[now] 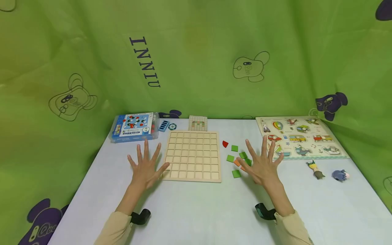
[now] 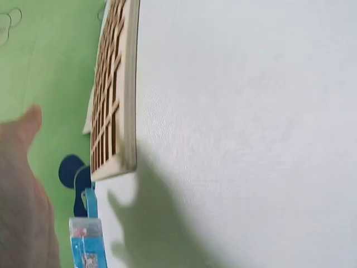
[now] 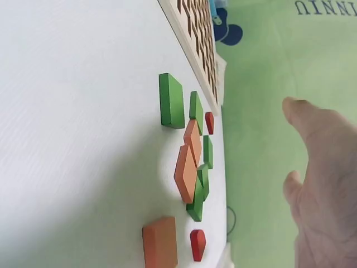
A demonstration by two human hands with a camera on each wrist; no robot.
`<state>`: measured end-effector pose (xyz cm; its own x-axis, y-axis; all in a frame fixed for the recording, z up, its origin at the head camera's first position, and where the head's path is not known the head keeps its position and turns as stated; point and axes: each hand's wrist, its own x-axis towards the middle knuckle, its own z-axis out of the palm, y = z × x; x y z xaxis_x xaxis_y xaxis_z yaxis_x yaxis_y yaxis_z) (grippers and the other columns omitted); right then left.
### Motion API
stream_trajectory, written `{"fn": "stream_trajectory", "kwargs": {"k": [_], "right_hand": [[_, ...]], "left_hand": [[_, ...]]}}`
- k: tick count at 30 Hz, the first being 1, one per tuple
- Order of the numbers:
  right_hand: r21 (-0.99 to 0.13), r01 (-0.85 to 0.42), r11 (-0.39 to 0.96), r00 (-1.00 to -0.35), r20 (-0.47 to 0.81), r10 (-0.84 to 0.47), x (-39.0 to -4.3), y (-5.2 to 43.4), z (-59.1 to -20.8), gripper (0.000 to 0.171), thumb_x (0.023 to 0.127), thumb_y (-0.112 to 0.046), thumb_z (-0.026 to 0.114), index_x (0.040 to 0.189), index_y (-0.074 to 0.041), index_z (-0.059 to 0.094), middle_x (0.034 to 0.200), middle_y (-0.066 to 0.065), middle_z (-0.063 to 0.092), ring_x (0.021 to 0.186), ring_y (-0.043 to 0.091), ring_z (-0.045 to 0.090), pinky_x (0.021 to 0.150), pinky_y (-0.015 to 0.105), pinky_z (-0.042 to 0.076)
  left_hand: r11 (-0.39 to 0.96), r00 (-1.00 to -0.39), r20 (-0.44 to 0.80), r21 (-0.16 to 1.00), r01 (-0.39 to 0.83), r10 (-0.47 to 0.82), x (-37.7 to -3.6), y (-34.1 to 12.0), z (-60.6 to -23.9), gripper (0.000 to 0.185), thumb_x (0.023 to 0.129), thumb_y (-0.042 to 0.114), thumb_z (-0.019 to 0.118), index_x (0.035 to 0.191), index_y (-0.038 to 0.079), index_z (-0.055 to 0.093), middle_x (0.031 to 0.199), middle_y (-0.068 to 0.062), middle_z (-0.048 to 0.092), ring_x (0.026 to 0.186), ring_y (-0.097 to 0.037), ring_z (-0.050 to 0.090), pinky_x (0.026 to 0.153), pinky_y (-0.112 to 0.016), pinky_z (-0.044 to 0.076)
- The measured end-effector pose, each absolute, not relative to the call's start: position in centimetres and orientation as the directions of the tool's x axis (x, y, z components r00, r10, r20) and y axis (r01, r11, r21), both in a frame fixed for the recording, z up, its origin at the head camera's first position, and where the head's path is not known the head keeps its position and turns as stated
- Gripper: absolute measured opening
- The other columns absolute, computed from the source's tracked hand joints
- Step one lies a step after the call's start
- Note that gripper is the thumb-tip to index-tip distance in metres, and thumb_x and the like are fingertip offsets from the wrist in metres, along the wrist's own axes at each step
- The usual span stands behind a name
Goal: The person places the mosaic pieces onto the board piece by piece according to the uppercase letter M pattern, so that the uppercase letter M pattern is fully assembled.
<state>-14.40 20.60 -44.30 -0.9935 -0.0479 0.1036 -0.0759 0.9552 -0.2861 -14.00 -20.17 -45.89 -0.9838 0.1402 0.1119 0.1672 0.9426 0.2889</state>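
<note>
Both hands hover flat over the white table [image 1: 196, 211], fingers spread, holding nothing. My left hand [image 1: 146, 166] is just left of a wooden grid board [image 1: 192, 155] with empty square cells; the board's edge [image 2: 125, 89] shows in the left wrist view. My right hand [image 1: 261, 165] is over a scatter of green tiles [image 1: 234, 148], orange tiles [image 3: 186, 173] and a red piece [image 1: 225, 144], right of the board. Some tiles lie hidden beneath its palm in the head view. The right wrist view shows the tiles lying flat, with the hand [image 3: 321, 184] above them.
A blue game box [image 1: 134, 126] sits at the back left, with a small blue piece [image 1: 163, 126], a round token [image 1: 172, 127] and a pattern card [image 1: 198, 123] beside it. A vehicle peg puzzle [image 1: 300, 137] lies at the back right; two small figures [image 1: 315, 169] [image 1: 340, 175] lie before it. Green cloth surrounds the table.
</note>
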Motion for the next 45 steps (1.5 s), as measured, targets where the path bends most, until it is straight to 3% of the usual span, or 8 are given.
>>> {"fn": "stream_trajectory", "kwargs": {"k": [4, 8, 15, 19, 24, 29, 36, 45], "right_hand": [[-0.314, -0.134, 0.940, -0.985, 0.144, -0.092, -14.3, 20.6, -44.1, 0.077, 0.089, -0.065, 0.045, 0.153, -0.029, 0.020, 0.156, 0.019, -0.017, 0.139, 0.042, -0.022, 0.096, 0.079, 0.001], [-0.370, -0.198, 0.908, -0.975, 0.170, -0.143, -14.2, 21.0, -44.0, 0.075, 0.092, -0.059, 0.048, 0.153, -0.028, 0.019, 0.157, 0.023, -0.005, 0.141, 0.045, -0.010, 0.099, 0.075, 0.012], [-0.668, -0.313, 0.675, -0.949, 0.185, -0.257, -15.4, 22.6, -44.4, 0.061, 0.099, -0.032, 0.052, 0.152, -0.018, 0.026, 0.157, 0.018, 0.013, 0.141, 0.044, 0.014, 0.097, 0.070, 0.026], [-0.829, -0.346, 0.440, -0.924, 0.220, -0.313, -17.3, 23.4, -44.9, 0.052, 0.098, -0.014, 0.054, 0.146, -0.005, 0.037, 0.152, 0.019, 0.030, 0.136, 0.041, 0.030, 0.104, 0.045, 0.036], [-0.915, -0.312, 0.256, -0.912, 0.213, -0.350, -20.3, 23.7, -45.4, 0.045, 0.096, -0.008, 0.057, 0.138, 0.003, 0.046, 0.138, 0.028, 0.045, 0.124, 0.038, 0.048, 0.093, 0.014, 0.042], [-0.963, -0.207, 0.169, -0.912, 0.127, -0.390, -23.5, 23.8, -45.8, 0.043, 0.094, -0.007, 0.060, 0.134, 0.004, 0.050, 0.132, 0.032, 0.048, 0.120, 0.036, 0.053, 0.089, 0.019, 0.047], [-0.967, -0.116, 0.228, -0.879, -0.007, -0.477, -26.3, 23.5, -46.2, 0.044, 0.089, 0.002, 0.063, 0.131, 0.008, 0.050, 0.129, 0.028, 0.053, 0.113, 0.031, 0.059, 0.088, 0.020, 0.048], [-0.943, -0.151, 0.297, -0.837, -0.038, -0.546, -28.5, 21.4, -47.1, 0.045, 0.084, 0.007, 0.068, 0.126, 0.012, 0.053, 0.120, 0.029, 0.059, 0.103, 0.032, 0.064, 0.082, 0.024, 0.052]], "left_hand": [[0.845, -0.959, 0.064, 0.459, 0.273, 0.275, -13.0, -20.6, -45.4, 0.084, 0.088, 0.047, 0.064, 0.154, 0.025, 0.016, 0.158, -0.017, -0.013, 0.140, -0.050, -0.003, 0.100, -0.074, 0.012], [0.767, -0.923, 0.074, 0.534, 0.356, 0.377, -12.6, -21.4, -45.1, 0.074, 0.080, 0.030, 0.077, 0.144, 0.013, 0.044, 0.156, -0.021, 0.013, 0.138, -0.049, 0.018, 0.099, -0.068, 0.029], [0.697, -0.861, 0.091, 0.547, 0.463, 0.501, -13.5, -22.4, -45.4, 0.043, 0.077, 0.013, 0.080, 0.117, 0.003, 0.067, 0.139, -0.022, 0.046, 0.124, -0.041, 0.046, 0.095, -0.050, 0.044], [0.647, -0.841, 0.080, 0.602, 0.469, 0.535, -14.2, -22.7, -45.6, 0.037, 0.075, 0.007, 0.080, 0.109, 0.000, 0.069, 0.133, -0.023, 0.050, 0.118, -0.039, 0.051, 0.084, -0.035, 0.052], [0.581, -0.839, 0.033, 0.706, 0.405, 0.544, -15.1, -22.8, -45.9, 0.033, 0.071, 0.003, 0.082, 0.102, 0.000, 0.069, 0.130, -0.022, 0.051, 0.117, -0.040, 0.052, 0.077, -0.021, 0.053], [0.572, -0.842, 0.013, 0.728, 0.378, 0.539, -15.7, -22.7, -45.9, 0.032, 0.068, 0.006, 0.084, 0.097, 0.006, 0.069, 0.127, -0.019, 0.053, 0.114, -0.037, 0.053, 0.074, -0.022, 0.053], [0.597, -0.844, 0.013, 0.700, 0.391, 0.537, -16.2, -22.4, -45.9, 0.031, 0.066, 0.011, 0.087, 0.092, 0.008, 0.070, 0.122, -0.015, 0.056, 0.109, -0.032, 0.054, 0.071, -0.024, 0.053], [0.618, -0.856, -0.010, 0.697, 0.364, 0.516, -16.4, -22.0, -45.7, 0.030, 0.064, 0.007, 0.087, 0.089, 0.006, 0.069, 0.120, -0.014, 0.057, 0.106, -0.031, 0.056, 0.069, -0.022, 0.052]]}}
